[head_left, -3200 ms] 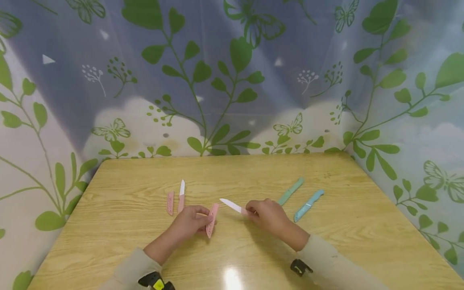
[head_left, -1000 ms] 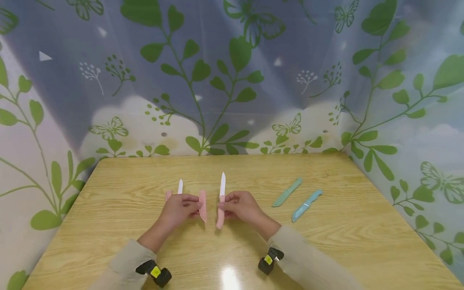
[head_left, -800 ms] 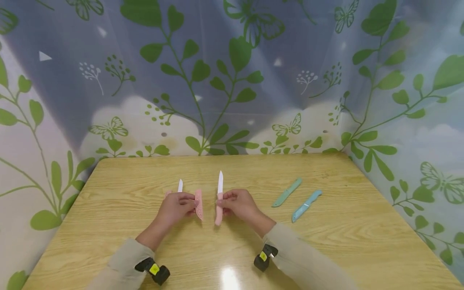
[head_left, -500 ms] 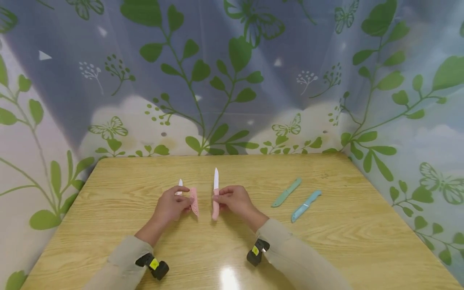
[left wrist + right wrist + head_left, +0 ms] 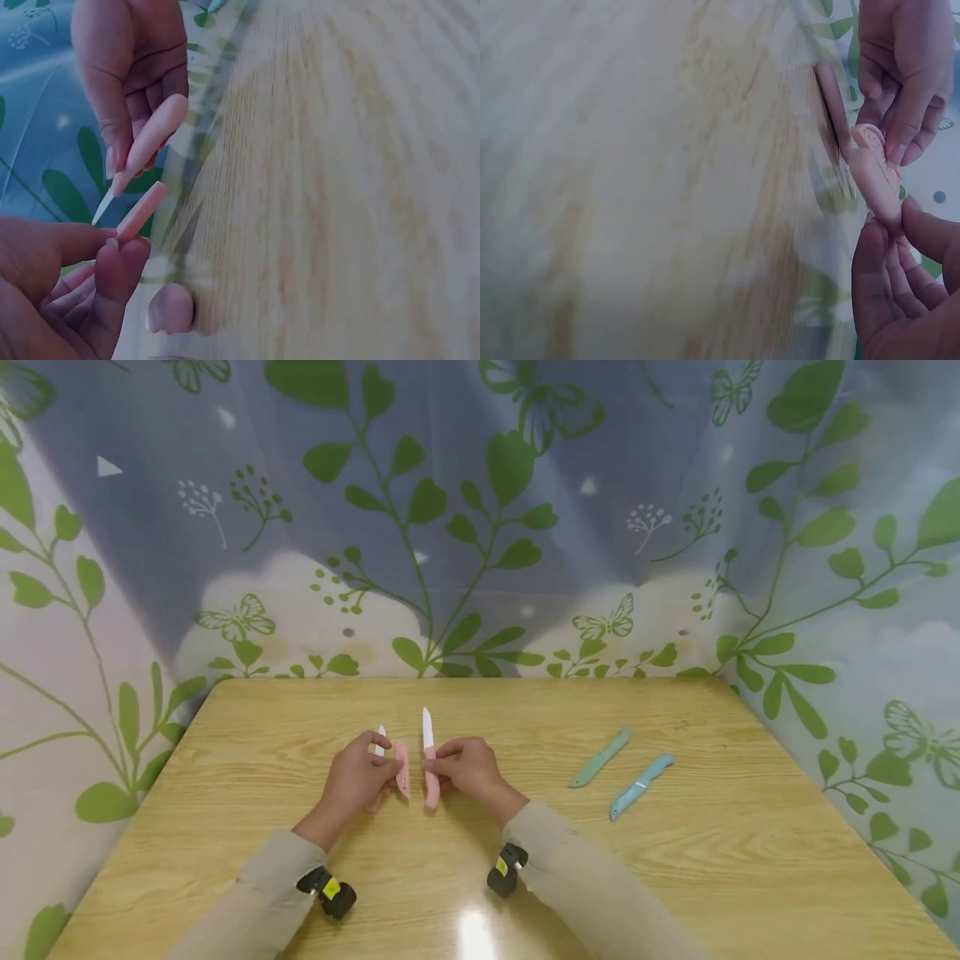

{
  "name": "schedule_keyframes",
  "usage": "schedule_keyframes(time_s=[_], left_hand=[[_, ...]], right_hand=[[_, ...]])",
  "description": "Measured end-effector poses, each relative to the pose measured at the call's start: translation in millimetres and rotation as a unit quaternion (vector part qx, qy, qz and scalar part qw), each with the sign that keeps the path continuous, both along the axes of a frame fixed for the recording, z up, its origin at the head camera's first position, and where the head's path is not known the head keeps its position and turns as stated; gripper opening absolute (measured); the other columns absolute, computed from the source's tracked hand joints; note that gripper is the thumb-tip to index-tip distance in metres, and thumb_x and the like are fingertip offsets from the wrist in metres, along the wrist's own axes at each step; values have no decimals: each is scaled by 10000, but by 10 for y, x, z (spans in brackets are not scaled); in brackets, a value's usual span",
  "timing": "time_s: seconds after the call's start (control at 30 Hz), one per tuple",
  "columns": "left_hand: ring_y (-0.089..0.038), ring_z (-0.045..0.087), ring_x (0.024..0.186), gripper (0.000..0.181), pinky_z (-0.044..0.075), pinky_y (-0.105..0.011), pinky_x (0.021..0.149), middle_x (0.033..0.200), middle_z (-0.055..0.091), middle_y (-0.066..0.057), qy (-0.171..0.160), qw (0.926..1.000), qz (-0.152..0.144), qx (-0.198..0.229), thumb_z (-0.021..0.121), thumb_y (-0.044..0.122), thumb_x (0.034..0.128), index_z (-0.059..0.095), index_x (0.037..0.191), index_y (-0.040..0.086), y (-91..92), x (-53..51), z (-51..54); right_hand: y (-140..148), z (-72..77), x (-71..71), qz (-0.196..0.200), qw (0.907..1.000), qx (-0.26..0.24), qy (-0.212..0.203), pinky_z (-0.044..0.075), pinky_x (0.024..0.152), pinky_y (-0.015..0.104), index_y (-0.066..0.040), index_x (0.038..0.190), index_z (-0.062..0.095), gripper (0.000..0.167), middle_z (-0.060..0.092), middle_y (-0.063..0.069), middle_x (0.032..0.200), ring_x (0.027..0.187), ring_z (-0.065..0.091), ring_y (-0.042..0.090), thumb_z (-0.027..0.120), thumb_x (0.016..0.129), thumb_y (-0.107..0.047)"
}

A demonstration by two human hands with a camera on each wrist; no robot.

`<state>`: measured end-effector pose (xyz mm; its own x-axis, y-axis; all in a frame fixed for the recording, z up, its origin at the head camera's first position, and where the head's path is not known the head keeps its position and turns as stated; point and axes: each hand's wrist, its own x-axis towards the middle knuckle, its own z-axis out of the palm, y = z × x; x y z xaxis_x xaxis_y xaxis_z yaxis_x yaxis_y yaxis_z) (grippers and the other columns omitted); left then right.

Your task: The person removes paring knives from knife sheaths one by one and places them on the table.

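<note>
The pink-handled knife [image 5: 431, 785], pinched by its handle in my right hand [image 5: 471, 768], has drawn nearer the pink sheath [image 5: 402, 770] that my left hand [image 5: 357, 777] pinches; they're just beside each other over the table [image 5: 540, 877], blade bare, so I judge them unjoined. The green knife [image 5: 600, 758] and blue knife [image 5: 641, 787] lie well apart, rightward

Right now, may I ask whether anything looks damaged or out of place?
Nothing looks spilled or damaged. The pink knife lying beneath the left hand stands out: its blade is bare, while the green knife and blue knife look sheathed.
</note>
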<state>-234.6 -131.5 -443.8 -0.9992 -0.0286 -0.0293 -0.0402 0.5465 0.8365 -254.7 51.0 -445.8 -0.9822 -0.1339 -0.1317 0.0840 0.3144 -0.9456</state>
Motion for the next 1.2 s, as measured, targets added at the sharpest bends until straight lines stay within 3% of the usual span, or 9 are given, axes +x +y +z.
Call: schedule_keyframes(time_s=[0.23, 0.5, 0.7, 0.83, 0.93, 1.0, 1.1, 1.2], left_hand=[[-166, 673, 736, 312, 506, -286, 624, 942, 727, -127, -94, 9971, -68, -757, 716, 144, 887, 569, 1134, 21, 29, -68, 22], [-137, 581, 592, 204, 417, -263, 515, 781, 710, -59, 116, 9925, -171, -1208, 704, 119, 890, 547, 980, 26, 110, -70, 36], [-164, 489, 518, 194, 359, -268, 473, 597, 561, -33, 442, 9807, -355, -1869, 706, 123, 874, 547, 905, 18, 184, -60, 67], [-200, 514, 560, 191, 394, -293, 496, 639, 562, -55, 372, 9719, -405, -2287, 714, 134, 871, 561, 905, 24, 218, -75, 92], [-215, 543, 596, 152, 422, -310, 524, 641, 587, -50, 243, 9707, -401, -2357, 695, 126, 884, 578, 900, 30, 228, -89, 102], [-202, 545, 567, 135, 415, -299, 506, 570, 585, -18, 248, 9697, -442, -2391, 664, 103, 893, 612, 788, 36, 234, -89, 105], [-191, 550, 525, 305, 406, -291, 474, 462, 550, 19, 278, 9670, -489, -2487, 616, 68, 899, 610, 594, 71, 242, -82, 120], [-207, 574, 544, 337, 440, -313, 473, 509, 576, -12, 334, 9603, -459, -2733, 618, 55, 889, 593, 555, 78, 254, -82, 140]], right_hand=[[-51, 40, -26, -13, 9993, 357, 72, 566, 590, 281, 60, 908, 700, 162, 685, 93, 759, 618, 666, 156, 760, 842, -75], [-142, 33, -48, 62, 9984, 562, 66, 566, 580, 272, 55, 883, 709, 106, 692, 106, 787, 628, 696, 189, 754, 826, -22], [-151, 51, -43, 24, 9945, 1035, 132, 532, 525, 228, 29, 836, 707, 114, 682, 79, 723, 576, 667, 146, 772, 823, -64], [-146, 52, -47, 49, 9919, 1253, 210, 515, 515, 213, 16, 832, 714, 117, 683, 67, 702, 560, 652, 125, 775, 824, -84], [-153, 47, -51, 62, 9906, 1337, 296, 509, 516, 213, 6, 818, 708, 123, 677, 55, 690, 554, 642, 115, 781, 817, -93], [-155, 39, -51, 58, 9888, 1440, 379, 498, 519, 210, -5, 802, 703, 130, 671, 44, 682, 552, 632, 108, 787, 810, -105], [-150, 36, -47, 51, 9857, 1599, 528, 473, 525, 208, -23, 778, 696, 139, 659, 29, 679, 563, 613, 109, 792, 802, -121], [-148, 29, -44, 39, 9818, 1765, 699, 446, 517, 209, -35, 750, 683, 150, 635, 14, 666, 569, 579, 109, 790, 799, -129]])
